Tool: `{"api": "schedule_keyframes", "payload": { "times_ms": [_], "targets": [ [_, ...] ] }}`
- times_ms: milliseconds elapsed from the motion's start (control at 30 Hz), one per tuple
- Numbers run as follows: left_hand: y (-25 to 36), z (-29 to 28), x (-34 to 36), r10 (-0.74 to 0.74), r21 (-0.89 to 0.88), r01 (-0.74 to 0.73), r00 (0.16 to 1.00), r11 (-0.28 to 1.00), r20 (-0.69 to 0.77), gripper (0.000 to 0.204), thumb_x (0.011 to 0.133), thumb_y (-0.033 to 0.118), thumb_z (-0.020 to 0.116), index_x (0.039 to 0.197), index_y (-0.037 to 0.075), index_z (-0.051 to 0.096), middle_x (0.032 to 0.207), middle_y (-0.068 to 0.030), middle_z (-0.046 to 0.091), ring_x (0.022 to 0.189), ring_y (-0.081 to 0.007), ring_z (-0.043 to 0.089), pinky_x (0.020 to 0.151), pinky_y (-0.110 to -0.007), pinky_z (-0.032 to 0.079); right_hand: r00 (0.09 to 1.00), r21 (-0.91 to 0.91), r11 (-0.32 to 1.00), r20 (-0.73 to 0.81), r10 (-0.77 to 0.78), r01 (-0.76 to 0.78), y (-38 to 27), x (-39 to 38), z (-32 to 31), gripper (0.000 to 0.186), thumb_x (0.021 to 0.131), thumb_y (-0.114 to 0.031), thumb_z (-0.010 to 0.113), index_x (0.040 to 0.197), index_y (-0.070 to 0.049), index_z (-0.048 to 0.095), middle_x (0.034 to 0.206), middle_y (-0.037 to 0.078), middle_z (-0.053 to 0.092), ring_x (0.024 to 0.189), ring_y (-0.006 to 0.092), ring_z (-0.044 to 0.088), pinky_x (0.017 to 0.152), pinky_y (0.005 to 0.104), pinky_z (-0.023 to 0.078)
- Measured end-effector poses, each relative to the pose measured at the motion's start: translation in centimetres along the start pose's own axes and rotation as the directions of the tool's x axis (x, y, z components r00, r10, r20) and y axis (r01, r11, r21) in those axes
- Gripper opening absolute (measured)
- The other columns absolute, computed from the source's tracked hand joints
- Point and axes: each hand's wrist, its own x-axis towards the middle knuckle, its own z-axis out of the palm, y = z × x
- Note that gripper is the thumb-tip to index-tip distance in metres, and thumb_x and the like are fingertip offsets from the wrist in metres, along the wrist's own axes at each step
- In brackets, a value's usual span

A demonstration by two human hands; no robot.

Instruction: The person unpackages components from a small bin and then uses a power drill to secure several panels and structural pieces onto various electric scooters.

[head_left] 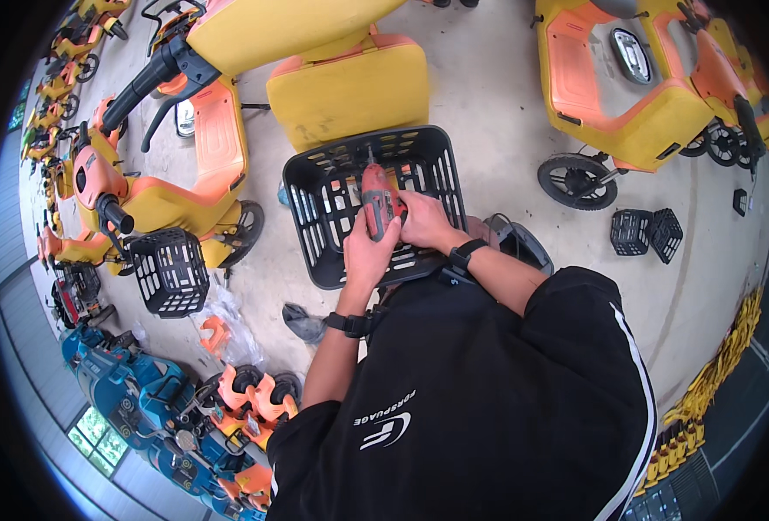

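Note:
A red and grey power drill (375, 184) is held over a black slatted plastic basket (448, 165). Its bit points away from me, at the basket's far wall. My right hand (428, 220) is closed around the drill from the right side. From the near left, my left hand (369, 254) also grips it, thumb along the grey part. The basket is fixed in front of a yellow scooter's front panel (345, 95). Whatever the bit's tip touches is too small to make out.
Yellow and orange scooters stand at left (167, 198) and right (632, 130). A black basket (170, 273) hangs on the left one. Two loose black baskets (631, 232) lie on the floor at right. Clear plastic wrap (235, 323) and blue scooters (128, 382) are at lower left.

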Motion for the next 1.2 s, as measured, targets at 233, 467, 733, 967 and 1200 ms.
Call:
{"api": "schedule_keyframes", "payload": {
  "times_ms": [233, 467, 733, 967, 1200],
  "targets": [
    [-1.3, 0.6, 0.0, -0.012, -0.175, 0.018, 0.999, 0.984, 0.034, 0.063, 0.082, 0.035, 0.070, 0.128, -0.004, 0.050, 0.092, -0.0206, 0.070, 0.085, -0.0245, 0.070, 0.077, -0.032, 0.052, 0.998, -0.072, 0.997, 0.062, 0.019, -0.015, -0.6, 0.1, -0.6, 0.043, 0.070, -0.020, 0.068, 0.106, 0.001, 0.059, 0.098, 0.022, 0.063, 0.087, 0.0410, 0.062, 0.075, 0.0466, 0.051],
    [-1.3, 0.5, 0.0, -0.027, -0.222, 0.040, 0.998, 0.974, 0.064, 0.062, 0.083, 0.032, 0.070, 0.126, -0.007, 0.050, 0.093, -0.0194, 0.069, 0.084, -0.0184, 0.069, 0.076, -0.030, 0.052, 0.996, -0.088, 0.996, 0.090, 0.015, -0.007, -0.1, 0.2, -0.5, 0.039, 0.070, -0.021, 0.067, 0.102, -0.001, 0.059, 0.092, 0.021, 0.064, 0.084, 0.0416, 0.062, 0.074, 0.0477, 0.051],
    [-1.6, 0.6, 0.1, -0.021, -0.169, 0.037, 0.996, 0.985, 0.091, 0.061, 0.083, 0.031, 0.070, 0.126, -0.007, 0.050, 0.089, -0.0191, 0.070, 0.080, -0.0182, 0.069, 0.073, -0.030, 0.052, 0.997, -0.085, 0.996, 0.078, 0.018, -0.012, 0.2, 0.4, 0.0, 0.036, 0.070, -0.025, 0.068, 0.097, -0.002, 0.060, 0.090, 0.020, 0.065, 0.084, 0.0412, 0.062, 0.073, 0.0482, 0.050],
    [-3.0, 1.1, 0.5, -0.061, -0.320, 0.109, 0.986, 0.941, 0.155, 0.053, 0.084, 0.029, 0.069, 0.123, -0.003, 0.053, 0.079, -0.0124, 0.068, 0.067, -0.0121, 0.064, 0.063, -0.026, 0.051, 0.993, -0.115, 0.993, 0.107, 0.046, -0.034, -0.3, 0.5, -0.9, 0.037, 0.071, -0.028, 0.069, 0.095, -0.003, 0.059, 0.093, 0.019, 0.065, 0.084, 0.0408, 0.063, 0.073, 0.0481, 0.050],
    [-2.7, 1.1, 0.4, -0.079, -0.429, 0.152, 0.980, 0.890, 0.183, 0.049, 0.086, 0.027, 0.068, 0.122, -0.002, 0.053, 0.070, -0.0057, 0.064, 0.054, -0.0060, 0.055, 0.048, -0.023, 0.043, 0.985, -0.209, 0.978, 0.163, 0.056, -0.021, -0.5, 0.8, -1.6, 0.036, 0.070, -0.027, 0.069, 0.095, -0.003, 0.059, 0.092, 0.020, 0.064, 0.083, 0.0413, 0.063, 0.072, 0.0480, 0.051]
  ]
}}
